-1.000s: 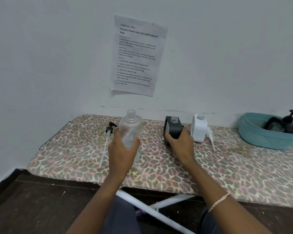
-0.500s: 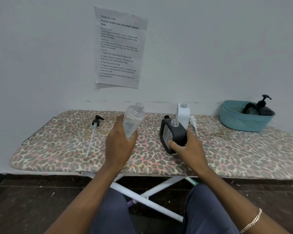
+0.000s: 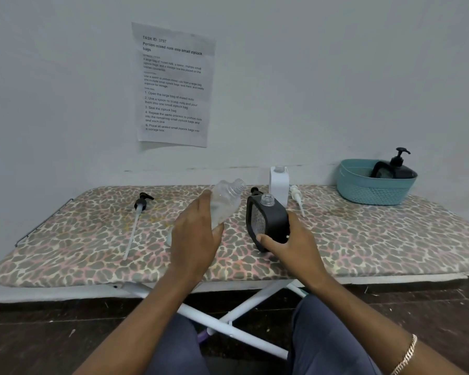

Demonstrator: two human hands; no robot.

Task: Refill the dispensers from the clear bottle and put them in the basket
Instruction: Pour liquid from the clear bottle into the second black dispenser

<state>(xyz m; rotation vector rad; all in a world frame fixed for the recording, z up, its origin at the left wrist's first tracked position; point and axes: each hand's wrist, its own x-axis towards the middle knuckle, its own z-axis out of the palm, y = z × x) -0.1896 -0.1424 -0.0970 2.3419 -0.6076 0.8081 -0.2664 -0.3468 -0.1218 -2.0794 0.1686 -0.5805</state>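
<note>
Pouring about to begin over the bench (image 3: 363,239)

Left hand (image 3: 198,239) fingers clamped round the tilted clear bottle (image 3: 226,203), right hand (image 3: 293,244) clamped on the open-necked black dispenser (image 3: 268,220). Both look light, smooth plastic, likely slippery; grip mid-body.

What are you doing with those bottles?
The left hand tilts a clear plastic bottle toward the open neck of a black square dispenser, which the right hand steadies on the leopard-print board. A white dispenser waits uncapped; another black dispenser already sits in the teal basket.
</note>
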